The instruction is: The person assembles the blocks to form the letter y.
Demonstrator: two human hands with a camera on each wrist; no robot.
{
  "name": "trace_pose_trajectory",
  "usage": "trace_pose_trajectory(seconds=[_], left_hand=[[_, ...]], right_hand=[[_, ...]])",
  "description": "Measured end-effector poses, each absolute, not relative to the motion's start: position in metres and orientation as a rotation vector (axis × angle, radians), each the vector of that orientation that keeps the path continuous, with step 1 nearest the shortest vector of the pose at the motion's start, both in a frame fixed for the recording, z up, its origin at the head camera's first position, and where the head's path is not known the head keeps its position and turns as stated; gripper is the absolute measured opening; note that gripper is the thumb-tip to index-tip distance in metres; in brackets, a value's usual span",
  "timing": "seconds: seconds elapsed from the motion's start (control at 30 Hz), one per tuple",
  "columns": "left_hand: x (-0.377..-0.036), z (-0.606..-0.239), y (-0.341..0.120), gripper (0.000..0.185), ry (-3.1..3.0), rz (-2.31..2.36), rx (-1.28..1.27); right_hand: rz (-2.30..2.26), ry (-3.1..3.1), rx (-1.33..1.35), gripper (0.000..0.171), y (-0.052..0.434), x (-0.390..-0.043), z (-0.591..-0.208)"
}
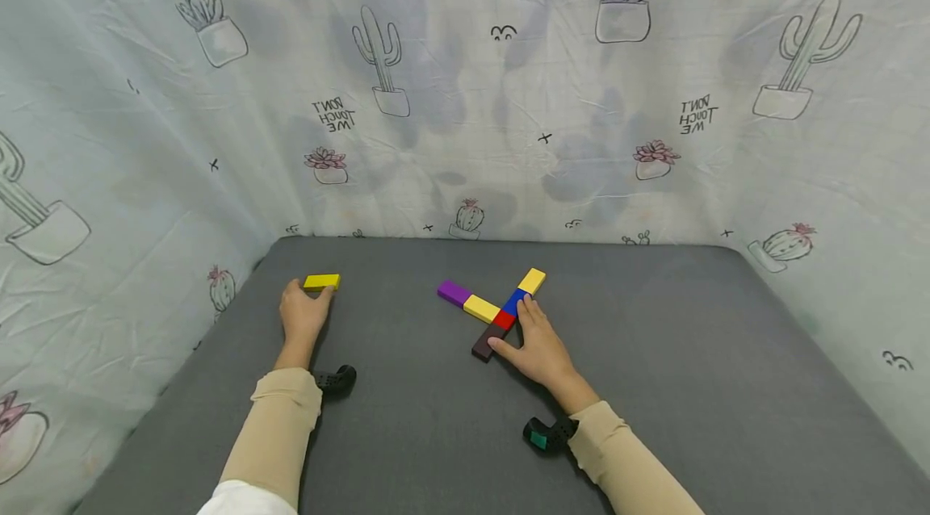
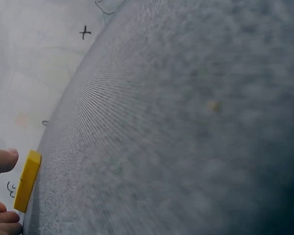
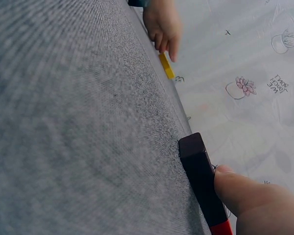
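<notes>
On the left of the grey table lies a lone yellow block (image 1: pixel 321 282). My left hand (image 1: pixel 303 313) reaches to its near side, thumb by the right end and fingers by the left. In the left wrist view a gap shows between the thumb (image 2: pixel 4 160) and this block. At the centre, several blocks form a branching shape: a dark brown block (image 1: pixel 488 342), a red one (image 1: pixel 504 320), a blue one (image 1: pixel 515 302) and a yellow one in a row. My right hand (image 1: pixel 539 347) rests beside it, thumb at the dark brown block, fingertips at the blue.
A second yellow block (image 1: pixel 481 308) and a purple block (image 1: pixel 454 293) branch off leftward from the row. The grey tabletop (image 1: pixel 414 434) extends around both hands. A pale curtain (image 1: pixel 465 95) with cactus drawings hangs behind and at the sides. Each wrist wears a black camera.
</notes>
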State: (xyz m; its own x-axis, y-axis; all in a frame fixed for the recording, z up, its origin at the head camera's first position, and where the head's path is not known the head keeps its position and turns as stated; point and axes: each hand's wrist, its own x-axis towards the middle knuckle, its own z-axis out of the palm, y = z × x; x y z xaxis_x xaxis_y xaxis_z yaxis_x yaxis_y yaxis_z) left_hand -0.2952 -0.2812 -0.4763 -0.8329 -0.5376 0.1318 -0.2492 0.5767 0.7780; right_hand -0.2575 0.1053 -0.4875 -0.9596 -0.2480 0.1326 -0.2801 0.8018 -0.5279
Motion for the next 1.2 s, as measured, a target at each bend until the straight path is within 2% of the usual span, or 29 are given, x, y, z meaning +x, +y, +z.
trace_pose_trajectory(seconds=[0.4, 1.2], left_hand=[[-0.305, -0.478, -0.282, 0.074, -2.526, -1.112, 0.656], [-0.310, -0.480, -0.273, 0.064, -2.426, -1.058, 0.700]], right_hand=[[0.860, -2.946, 0.429, 0.093, 0.103, -0.256, -0.490], [0.870, -2.935, 0.422, 0.093, 0.105, -0.258, -0.490]])
